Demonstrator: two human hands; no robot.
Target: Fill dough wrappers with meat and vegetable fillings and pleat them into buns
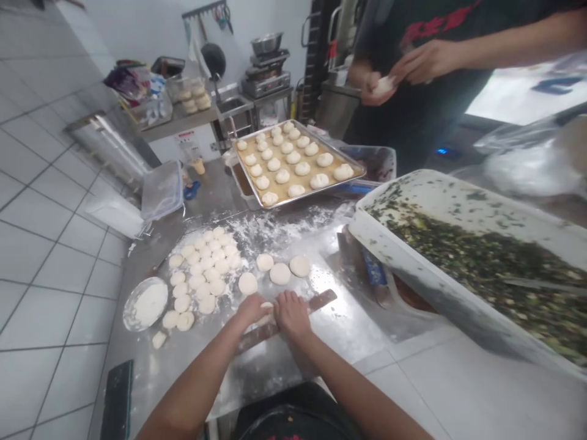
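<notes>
While the left hand (pixel 250 310) and right hand (pixel 291 316) bear side by side on a wooden rolling pin (pixel 321 300), a dough piece (pixel 265 314) sits between them, touching both; four dough rounds (pixel 279 273) lie just ahead on the steel table (pixel 275 366); dough balls (pixel 202 269) lie heaped to the left; flour dish (pixel 145 304) near the left edge; bun tray (pixel 293 162) at the far end; green filling tub (pixel 458 263) at right; co-worker's hands (pixel 426 61) beyond, on dough (pixel 384 85).

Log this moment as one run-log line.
left hand: on rolling pin | right hand: on rolling pin | dough piece: between hands
</notes>
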